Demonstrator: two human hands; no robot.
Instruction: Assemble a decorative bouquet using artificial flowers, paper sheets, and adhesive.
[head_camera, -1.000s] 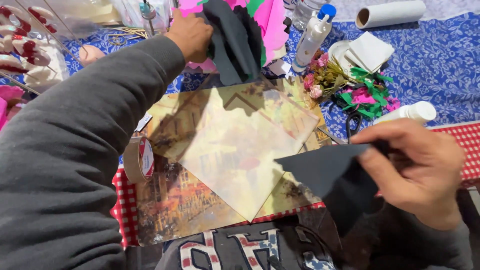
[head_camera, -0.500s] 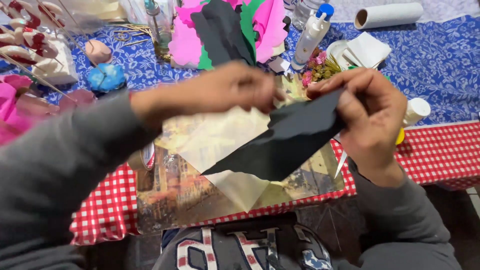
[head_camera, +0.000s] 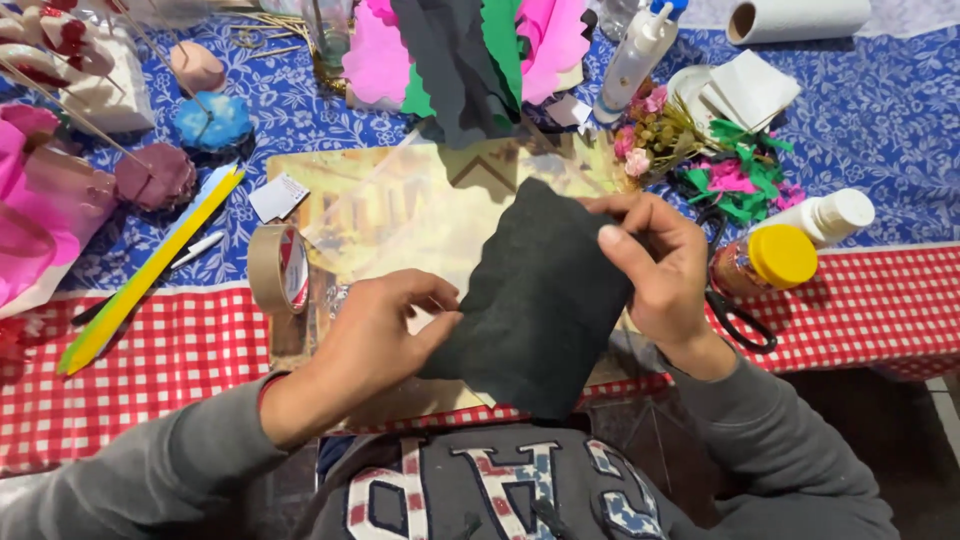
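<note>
Black paper: it is held up over the picture board, in the middle of the worktop.
Left hand: its grip is pinched on the paper's left edge.
Right hand: the right edge is pinched too.
Tape roll: it is stood just left of the board.
Good way: the thin paper is best held softly at both edges and kept flat, so it is not torn.

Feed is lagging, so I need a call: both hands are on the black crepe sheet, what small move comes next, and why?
Probably lay the black sheet flat on the board. The left hand pinches its left edge, the right hand its upper right edge, and it hangs rumpled between them above the board.
</note>
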